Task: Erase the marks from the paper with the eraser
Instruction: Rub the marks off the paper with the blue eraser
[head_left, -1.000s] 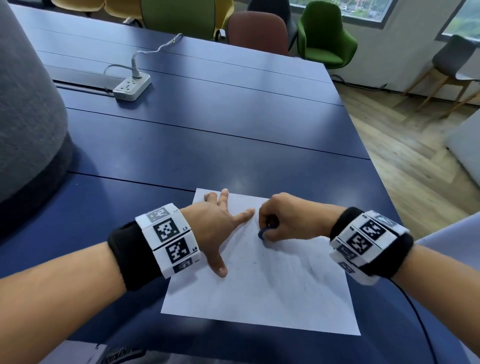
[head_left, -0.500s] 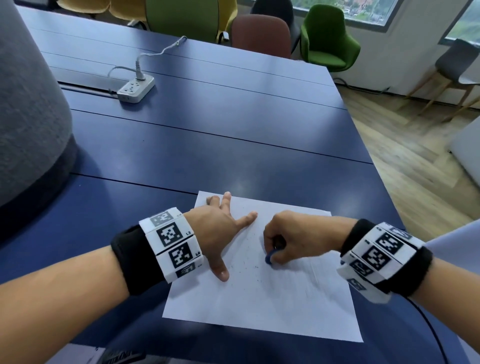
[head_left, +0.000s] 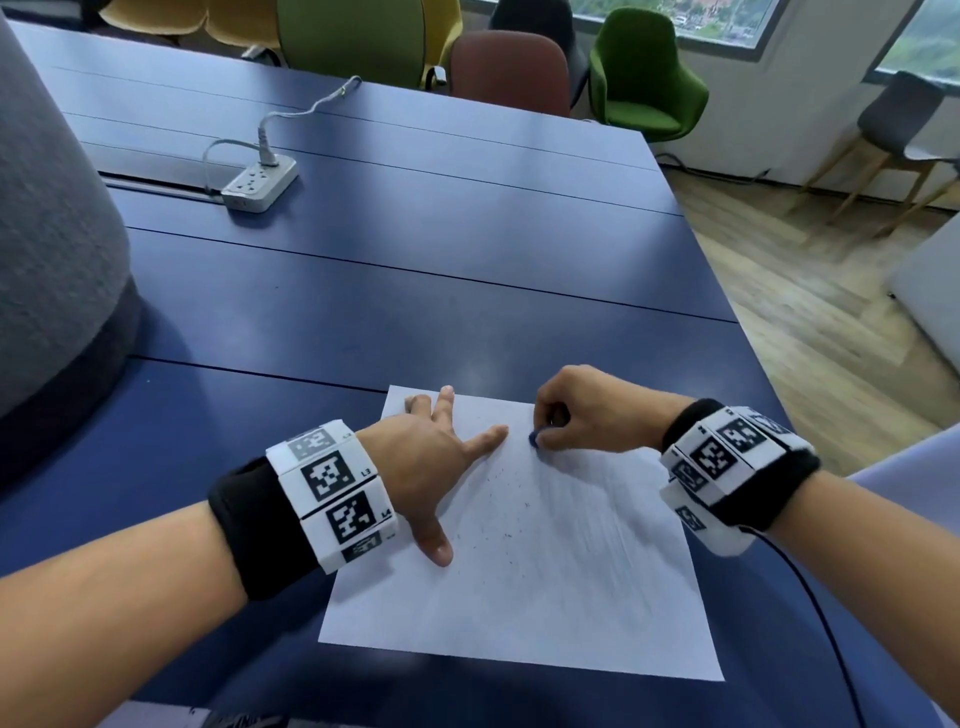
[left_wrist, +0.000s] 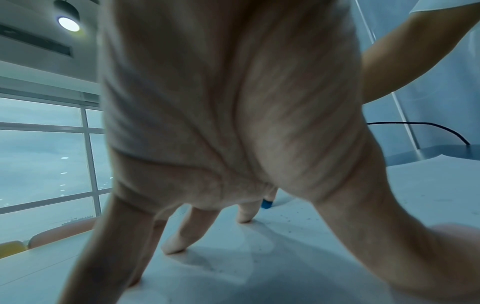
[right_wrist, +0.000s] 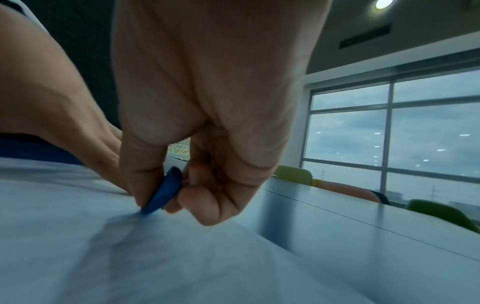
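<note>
Landmark = paper (head_left: 545, 545), a single white sheet flat on the blue table (head_left: 415, 291), near its front edge. Left hand (head_left: 423, 462) sits on the paper's left part, fingers splayed straight, fingertips (left_wrist: 172, 247) pressing down, holding nothing, just pinning the sheet. Needed: paper is thin, light and limp, so it likely slides or buckles under rubbing unless anchored close to the stroke. Dark eraser crumbs (head_left: 498, 525) lie mid-sheet, right of the left hand. Right hand (head_left: 587, 410) is over the paper's far edge, right of the left index tip, thumb and fingers pinching the eraser (right_wrist: 165, 190): small, blue, flattish disc, tilted, lower edge touching the sheet. Probably rubbery and grippy; pinch low on its flat faces. Remaining marks look like faint grey streaks on the paper's right half, too blurred to be sure.
</note>
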